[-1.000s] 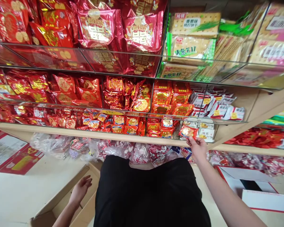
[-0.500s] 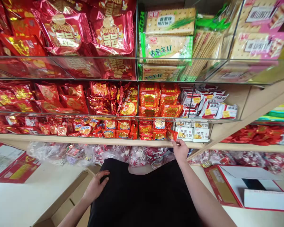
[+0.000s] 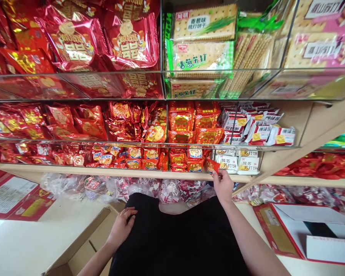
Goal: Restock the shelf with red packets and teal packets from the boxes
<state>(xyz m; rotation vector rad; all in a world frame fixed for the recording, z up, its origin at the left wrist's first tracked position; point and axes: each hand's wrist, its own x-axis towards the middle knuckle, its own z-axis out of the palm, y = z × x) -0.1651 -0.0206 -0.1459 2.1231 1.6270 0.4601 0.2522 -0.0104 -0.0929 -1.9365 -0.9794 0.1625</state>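
Note:
My right hand (image 3: pixel 223 186) reaches up to the front edge of the lowest glass-fronted shelf bin (image 3: pixel 189 174) and pinches a small red snack packet (image 3: pixel 212 165). The packet sits between the red and orange packets (image 3: pixel 186 158) on its left and the white cracker packs (image 3: pixel 237 163) on its right. My left hand (image 3: pixel 121 227) hangs low beside my black clothing (image 3: pixel 178 237), fingers curled loosely against the cloth, holding nothing. Below that hand is an open cardboard box (image 3: pixel 83 245).
Glass shelves above hold large red foil bags (image 3: pixel 97 42) and green cracker packs (image 3: pixel 201 57). Clear bags of wrapped sweets (image 3: pixel 103 186) lie under the wooden shelf. Red and white flat cartons (image 3: pixel 304 234) lie on the floor at right, more red cartons (image 3: pixel 14 195) at left.
My right hand moved left along the shelf with the small red packet and pushed it in among the packs. My left hand rose from the box to rest against my clothing.

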